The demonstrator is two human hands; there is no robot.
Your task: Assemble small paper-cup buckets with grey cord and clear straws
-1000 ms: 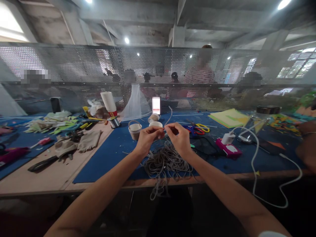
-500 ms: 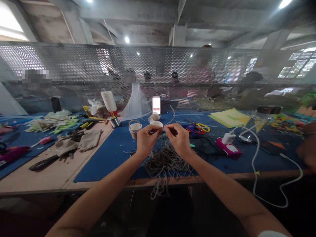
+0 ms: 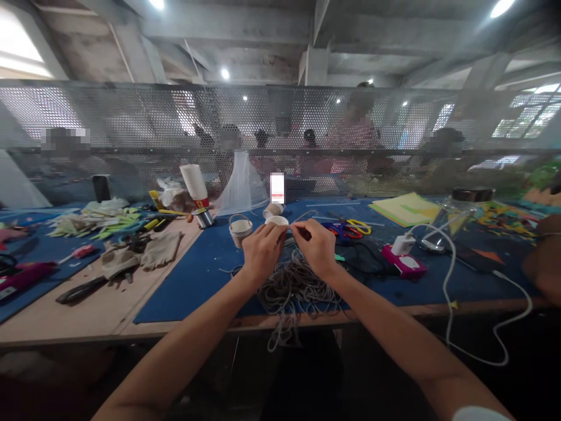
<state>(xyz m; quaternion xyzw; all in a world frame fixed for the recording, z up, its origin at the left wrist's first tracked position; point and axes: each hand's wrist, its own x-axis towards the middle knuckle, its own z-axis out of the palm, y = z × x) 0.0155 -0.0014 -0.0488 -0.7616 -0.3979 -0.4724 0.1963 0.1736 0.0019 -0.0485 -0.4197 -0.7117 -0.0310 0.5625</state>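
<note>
A white paper cup (image 3: 277, 221) is held at its rim by my left hand (image 3: 263, 248), whose fingers cover much of it. Close beside that rim, my right hand (image 3: 316, 244) pinches the end of a thin grey cord (image 3: 305, 217) that arcs away behind the fingers. Below both hands lies a tangled heap of grey cord (image 3: 300, 286), some of it hanging over the table edge. A small cord-wrapped bucket (image 3: 241, 232) with a handle stands left of my left hand. Behind the held cup, another wrapped cup (image 3: 273, 210) rests on its side.
Stacked paper cups (image 3: 193, 182) lean on a metal tin to the left, near work gloves (image 3: 161, 250). Scissors (image 3: 357, 227), a magenta charging block (image 3: 403, 261) with a white cable, and a glass jar (image 3: 456, 213) are on the right. A perforated screen (image 3: 166, 169) stands behind.
My left-hand fingers have shifted forward over the cup's rim. The cord's loose end, upright before, now lies lower behind my right hand.
</note>
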